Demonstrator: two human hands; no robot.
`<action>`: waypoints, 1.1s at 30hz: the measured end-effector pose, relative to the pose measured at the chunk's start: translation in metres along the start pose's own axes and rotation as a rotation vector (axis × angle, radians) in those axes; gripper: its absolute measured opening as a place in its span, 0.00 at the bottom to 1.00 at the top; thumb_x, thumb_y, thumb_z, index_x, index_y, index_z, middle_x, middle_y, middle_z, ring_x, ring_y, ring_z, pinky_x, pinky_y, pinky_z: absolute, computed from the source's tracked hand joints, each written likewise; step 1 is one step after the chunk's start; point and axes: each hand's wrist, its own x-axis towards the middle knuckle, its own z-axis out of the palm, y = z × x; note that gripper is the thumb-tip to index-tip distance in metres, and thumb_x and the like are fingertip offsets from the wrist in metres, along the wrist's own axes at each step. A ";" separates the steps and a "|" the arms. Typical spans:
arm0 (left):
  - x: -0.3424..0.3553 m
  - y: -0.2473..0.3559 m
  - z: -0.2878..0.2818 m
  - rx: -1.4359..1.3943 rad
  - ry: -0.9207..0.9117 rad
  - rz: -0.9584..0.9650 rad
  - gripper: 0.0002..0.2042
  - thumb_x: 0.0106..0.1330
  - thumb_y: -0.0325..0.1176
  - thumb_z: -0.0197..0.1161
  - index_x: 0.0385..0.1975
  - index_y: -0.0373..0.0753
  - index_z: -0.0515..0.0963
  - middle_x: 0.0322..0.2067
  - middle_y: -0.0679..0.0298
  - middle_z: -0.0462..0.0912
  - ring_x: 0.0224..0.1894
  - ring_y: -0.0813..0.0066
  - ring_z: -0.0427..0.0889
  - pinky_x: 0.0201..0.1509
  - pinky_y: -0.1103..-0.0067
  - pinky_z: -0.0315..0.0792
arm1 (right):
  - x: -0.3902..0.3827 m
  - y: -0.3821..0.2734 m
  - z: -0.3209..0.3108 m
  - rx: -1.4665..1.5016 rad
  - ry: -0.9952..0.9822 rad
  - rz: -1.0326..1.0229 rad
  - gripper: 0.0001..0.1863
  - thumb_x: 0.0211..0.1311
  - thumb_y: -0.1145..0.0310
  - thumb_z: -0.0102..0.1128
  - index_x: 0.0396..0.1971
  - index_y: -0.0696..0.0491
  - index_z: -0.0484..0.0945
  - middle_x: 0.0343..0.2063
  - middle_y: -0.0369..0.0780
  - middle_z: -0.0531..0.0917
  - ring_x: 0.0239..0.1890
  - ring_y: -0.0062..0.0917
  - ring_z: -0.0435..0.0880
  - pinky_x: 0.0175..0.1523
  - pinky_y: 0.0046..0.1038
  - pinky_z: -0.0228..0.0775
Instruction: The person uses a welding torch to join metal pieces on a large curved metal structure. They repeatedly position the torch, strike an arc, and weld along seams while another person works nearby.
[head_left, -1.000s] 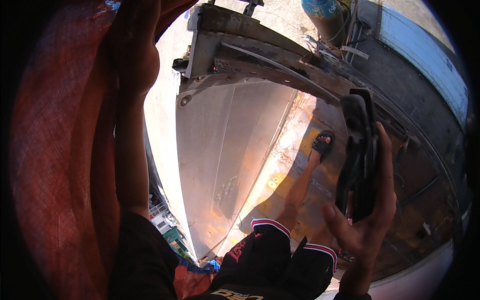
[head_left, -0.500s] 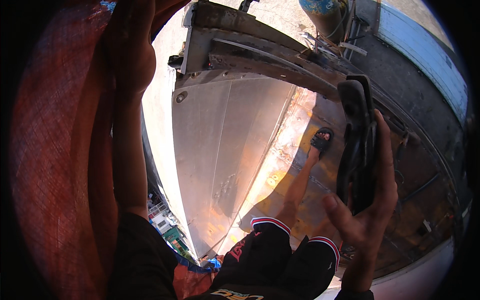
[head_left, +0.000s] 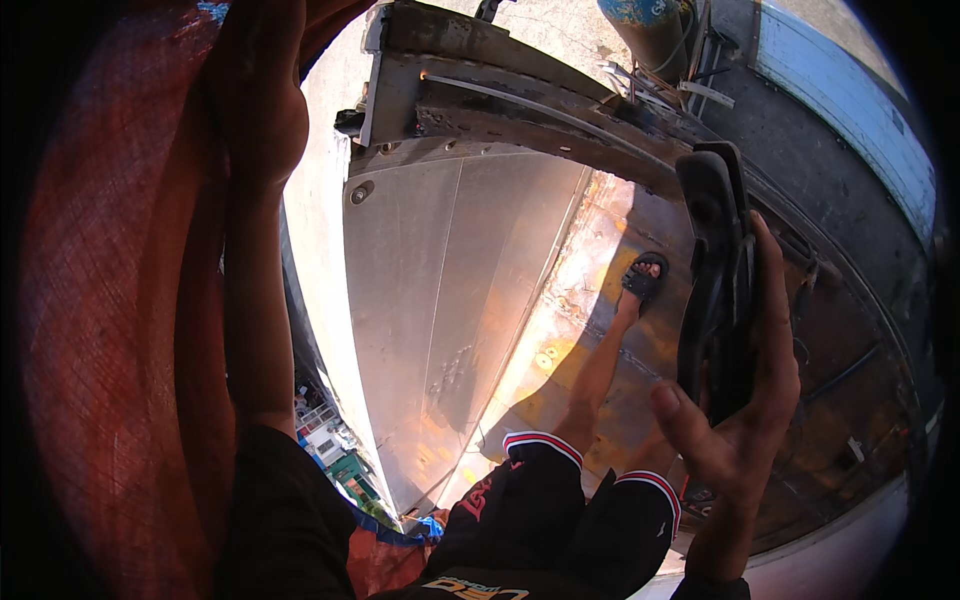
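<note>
My right hand (head_left: 745,440) holds a black curved thing (head_left: 708,230) upright, made of two long layers side by side; its kind I cannot make out. The fingers lie along its right side, and the thumb stands off below it on the left. Up at the left, my left hand (head_left: 262,95) is raised next to a reddish-orange woven tarp (head_left: 95,300). Its wrist and heel show, but the fingers are dark and partly cut off by the top edge, so their grip is hidden.
A dark curved steel beam (head_left: 540,110) crosses in front, above a large grey metal plate (head_left: 440,260). My sandalled foot (head_left: 644,278) stands on rusty plating (head_left: 590,250). Beyond are a blue-topped cylinder (head_left: 645,25) and a light blue panel (head_left: 840,110).
A small orange glow now shows at the beam's left end. The black thing and my right hand have shifted very slightly; my left arm looks still.
</note>
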 end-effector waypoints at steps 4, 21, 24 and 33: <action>0.000 -0.001 -0.001 0.006 -0.001 0.003 0.28 0.87 0.41 0.38 0.79 0.32 0.54 0.79 0.49 0.59 0.82 0.57 0.55 0.85 0.64 0.44 | 0.000 0.000 -0.001 0.011 0.002 0.005 0.60 0.51 0.52 0.75 0.80 0.63 0.55 0.72 0.58 0.68 0.73 0.44 0.72 0.75 0.41 0.64; 0.001 0.006 0.004 -0.011 -0.002 -0.034 0.28 0.85 0.46 0.43 0.76 0.34 0.60 0.72 0.52 0.67 0.75 0.60 0.66 0.81 0.62 0.56 | 0.003 0.002 0.000 0.027 0.018 0.024 0.61 0.51 0.47 0.75 0.79 0.62 0.56 0.72 0.56 0.69 0.72 0.43 0.72 0.75 0.41 0.64; 0.001 0.006 0.006 -0.014 0.000 -0.040 0.28 0.85 0.47 0.44 0.76 0.34 0.61 0.71 0.52 0.69 0.73 0.60 0.69 0.80 0.62 0.59 | 0.004 0.002 -0.002 0.005 0.014 0.033 0.60 0.52 0.46 0.74 0.79 0.63 0.56 0.72 0.56 0.69 0.72 0.43 0.72 0.74 0.41 0.64; 0.005 0.025 0.026 -0.028 0.012 -0.073 0.29 0.84 0.51 0.48 0.73 0.36 0.65 0.66 0.54 0.74 0.67 0.61 0.77 0.77 0.60 0.68 | 0.008 0.006 -0.001 0.028 0.014 0.020 0.60 0.53 0.45 0.74 0.79 0.63 0.56 0.71 0.57 0.69 0.71 0.44 0.73 0.75 0.42 0.64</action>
